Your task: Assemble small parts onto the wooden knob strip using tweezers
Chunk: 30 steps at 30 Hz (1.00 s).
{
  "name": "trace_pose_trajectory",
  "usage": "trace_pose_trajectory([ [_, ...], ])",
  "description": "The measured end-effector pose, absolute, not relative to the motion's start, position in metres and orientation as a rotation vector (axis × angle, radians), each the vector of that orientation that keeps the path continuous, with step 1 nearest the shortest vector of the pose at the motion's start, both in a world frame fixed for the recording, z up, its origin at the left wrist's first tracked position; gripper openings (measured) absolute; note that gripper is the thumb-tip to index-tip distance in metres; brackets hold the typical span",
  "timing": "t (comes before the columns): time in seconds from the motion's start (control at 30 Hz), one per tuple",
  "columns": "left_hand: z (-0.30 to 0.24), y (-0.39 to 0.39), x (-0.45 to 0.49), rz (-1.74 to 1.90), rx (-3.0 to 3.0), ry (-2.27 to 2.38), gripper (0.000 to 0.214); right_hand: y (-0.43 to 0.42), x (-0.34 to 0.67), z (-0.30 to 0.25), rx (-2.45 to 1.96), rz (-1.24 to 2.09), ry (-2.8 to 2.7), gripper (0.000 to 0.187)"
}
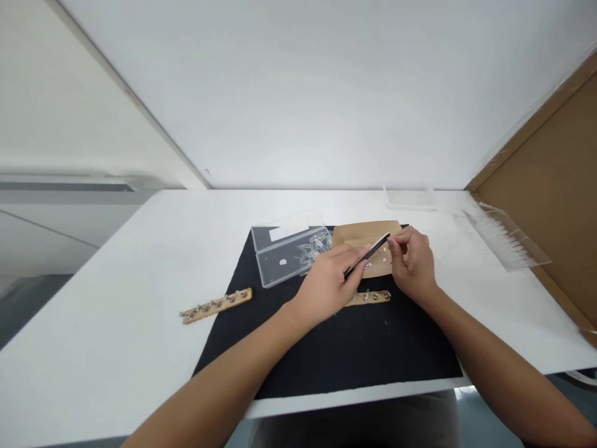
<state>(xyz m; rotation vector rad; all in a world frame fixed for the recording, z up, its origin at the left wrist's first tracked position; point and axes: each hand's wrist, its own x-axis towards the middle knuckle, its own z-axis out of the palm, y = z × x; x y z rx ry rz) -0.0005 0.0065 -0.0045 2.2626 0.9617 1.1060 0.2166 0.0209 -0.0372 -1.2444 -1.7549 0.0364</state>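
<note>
My left hand (332,280) is closed around a slim black stick with a pale edge (373,254), which slants up to the right. At its upper end, my right hand (410,260) is pinched together; whatever its fingertips hold is too small to make out. Below my hands, a wooden strip with metal clips (377,297) lies on the black mat (354,354), partly covered by my left hand. Behind them, small whitish bits rest on a sheet of brown paper (368,231).
Left of my hands, an open clear plastic box (275,264) contains many transparent slivers. Another wooden strip with clips (217,305) straddles the mat's left edge. A clear tray (410,199) stands at the back. Clear plastic sheets (504,239) lie right, beside a brown board (555,186).
</note>
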Motion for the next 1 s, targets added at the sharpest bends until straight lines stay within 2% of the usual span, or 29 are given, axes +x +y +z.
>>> trace_pose_trajectory([
  [0.33, -0.004, 0.004, 0.007, 0.961, 1.788, 1.050, 0.033, 0.015, 0.208, -0.033, -1.241, -0.053, -1.910, 0.014],
  [0.57, -0.008, 0.003, 0.007, 1.001, 1.788, 1.048, 0.031, 0.017, 0.211, -0.030, -1.195, 0.020, -1.967, 0.019],
  [0.77, -0.007, 0.003, 0.006, 1.030, 1.881, 1.029, 0.029, 0.019, 0.213, -0.028, -1.268, -0.148, -1.914, 0.019],
  [1.0, -0.010, 0.004, 0.005, 1.079, 1.930, 0.991, 0.030, 0.016, 0.211, -0.026, -1.251, -0.166, -1.964, 0.021],
])
